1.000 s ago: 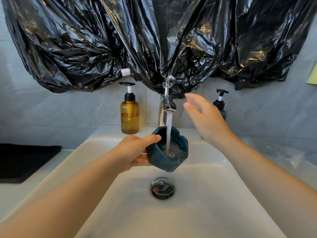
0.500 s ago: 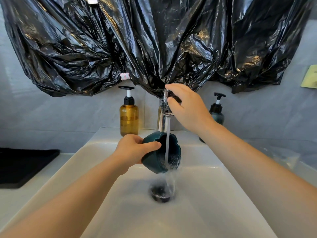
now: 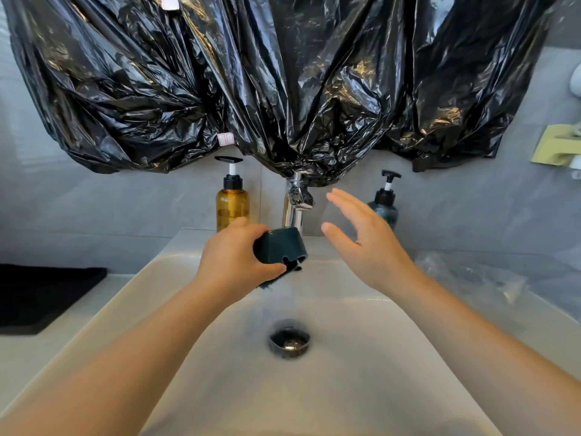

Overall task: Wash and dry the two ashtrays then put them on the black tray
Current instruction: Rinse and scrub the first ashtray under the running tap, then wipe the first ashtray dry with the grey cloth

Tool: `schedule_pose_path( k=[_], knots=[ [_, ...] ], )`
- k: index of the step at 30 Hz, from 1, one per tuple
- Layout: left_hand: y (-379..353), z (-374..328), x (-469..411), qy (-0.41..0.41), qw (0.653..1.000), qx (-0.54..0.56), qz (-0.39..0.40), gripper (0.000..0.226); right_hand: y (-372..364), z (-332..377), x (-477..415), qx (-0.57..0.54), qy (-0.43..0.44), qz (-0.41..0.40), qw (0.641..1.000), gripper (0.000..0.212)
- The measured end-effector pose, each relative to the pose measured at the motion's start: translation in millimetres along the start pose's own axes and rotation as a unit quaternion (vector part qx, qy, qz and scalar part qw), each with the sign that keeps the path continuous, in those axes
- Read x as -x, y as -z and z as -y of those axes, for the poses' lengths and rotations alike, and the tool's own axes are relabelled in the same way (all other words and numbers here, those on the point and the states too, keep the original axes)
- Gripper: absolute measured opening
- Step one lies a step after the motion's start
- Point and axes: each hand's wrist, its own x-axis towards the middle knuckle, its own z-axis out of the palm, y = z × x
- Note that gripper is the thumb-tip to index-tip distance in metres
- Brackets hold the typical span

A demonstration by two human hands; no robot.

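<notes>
One ashtray [image 3: 280,247] was clamped upside down in the left hand [image 3: 232,265] fingers, draining I guess. The right hand [image 3: 371,247] fingers were apart, empty

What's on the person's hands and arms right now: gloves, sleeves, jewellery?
Nothing worn shows. The left hand and right hand are bare, with no gloves or rings visible. The left forearm and right forearm are bare to the frame edge: no sleeves, watch or bracelet.
</notes>
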Motion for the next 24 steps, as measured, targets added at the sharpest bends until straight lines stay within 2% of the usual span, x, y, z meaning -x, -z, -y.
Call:
schedule_pose_path(
  k=[4, 8, 11, 14, 16, 18, 22, 24],
  knots=[
    [3, -11, 7, -0.089, 0.988, -0.126, -0.017, 0.043, 13, -1, 26, 0.015, -0.028, 0.019, 0.999, 0.055],
    [8, -23, 18, -0.09, 0.987, -0.134, -0.024, 0.044, 33, 3, 53, -0.003, -0.05, 0.023, 0.998, 0.053],
    [18, -38, 35, -0.029, 0.997, -0.055, -0.034, 0.041, 53, 6, 73, 0.016, -0.059, 0.018, 0.998, 0.046],
    [35, -56, 59, 0.087, 0.987, 0.13, -0.04, 0.028, 74, 15, 92, -0.01, -0.081, -0.005, 0.997, 0.034],
    [45, -65, 73, 0.143, 0.961, 0.235, -0.031, 0.025, 89, 22, 107, -0.035, -0.099, -0.021, 0.994, 0.027],
    [56, -76, 90, 0.198, 0.921, 0.334, -0.033, 0.032, 105, 27, 127, -0.051, -0.113, -0.034, 0.992, 0.019],
    [72, -103, 136, 0.304, 0.802, 0.515, 0.012, 0.041, 134, 25, 178, -0.056, -0.136, -0.039, 0.988, 0.01],
    [77, -119, 162, 0.328, 0.757, 0.563, 0.038, 0.038, 144, 17, 208, -0.038, -0.153, -0.028, 0.987, 0.011]
  ],
)
